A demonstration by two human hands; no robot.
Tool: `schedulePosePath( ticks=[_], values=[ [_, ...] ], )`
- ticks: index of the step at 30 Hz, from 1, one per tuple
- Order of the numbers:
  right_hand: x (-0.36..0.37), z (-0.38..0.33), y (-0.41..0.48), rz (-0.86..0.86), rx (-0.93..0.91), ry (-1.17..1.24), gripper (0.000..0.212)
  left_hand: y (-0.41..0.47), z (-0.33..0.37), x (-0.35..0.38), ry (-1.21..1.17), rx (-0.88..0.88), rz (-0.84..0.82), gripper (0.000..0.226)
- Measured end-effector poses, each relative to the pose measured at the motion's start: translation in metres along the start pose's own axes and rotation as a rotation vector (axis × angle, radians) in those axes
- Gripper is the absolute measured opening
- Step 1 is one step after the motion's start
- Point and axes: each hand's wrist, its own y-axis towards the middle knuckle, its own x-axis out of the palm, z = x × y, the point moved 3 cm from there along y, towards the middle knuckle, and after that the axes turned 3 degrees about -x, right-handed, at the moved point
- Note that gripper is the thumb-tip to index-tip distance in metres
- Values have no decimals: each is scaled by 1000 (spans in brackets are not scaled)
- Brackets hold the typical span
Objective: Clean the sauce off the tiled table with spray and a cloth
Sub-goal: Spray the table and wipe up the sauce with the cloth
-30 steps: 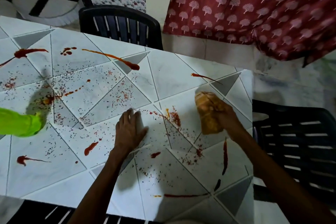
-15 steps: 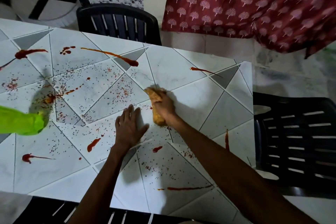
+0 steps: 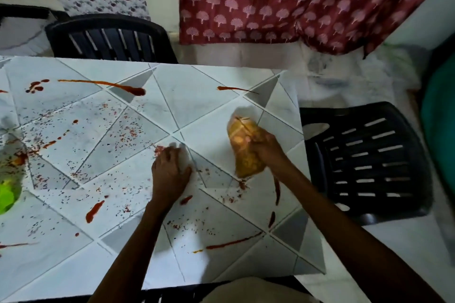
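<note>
The white tiled table [image 3: 211, 86] carries red sauce streaks [image 3: 118, 86] and many small red specks. My right hand [image 3: 267, 149] grips a bunched orange-yellow cloth [image 3: 242, 147] and holds it down on the tiles near the table's right side. My left hand [image 3: 170, 170] lies flat on the tabletop to the left of the cloth, fingers straight. A bright green spray bottle [image 3: 7, 198] shows only partly at the left edge. More sauce lines lie at the near right [image 3: 234, 242] and far right [image 3: 231, 88].
A black slatted plastic chair [image 3: 369, 162] stands at the table's right side, another [image 3: 108, 37] at the far side. A red patterned curtain [image 3: 295, 0] hangs behind. The table's right edge is close to my right hand.
My right hand has swept the cloth from the middle of the table, next to my left hand, back out to the right. My left hand stays flat in place. The camera has shifted right.
</note>
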Motion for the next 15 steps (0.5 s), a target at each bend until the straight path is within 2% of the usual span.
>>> schedulePosePath(
  ticks=[3, 7, 11, 15],
  values=[
    [-67, 40, -22, 135, 58, 35, 43, -5, 37, 25, -6, 136, -104, 70],
    [-123, 81, -35, 283, 121, -112, 31, -18, 61, 57, 127, 215, -239, 75],
    [-113, 108, -22, 238, 144, -131, 36, -29, 70, 63, 210, 213, -229, 73],
    [-51, 107, 6, 143, 80, -146, 42, -42, 72, 54, 262, 141, -191, 72]
  ],
)
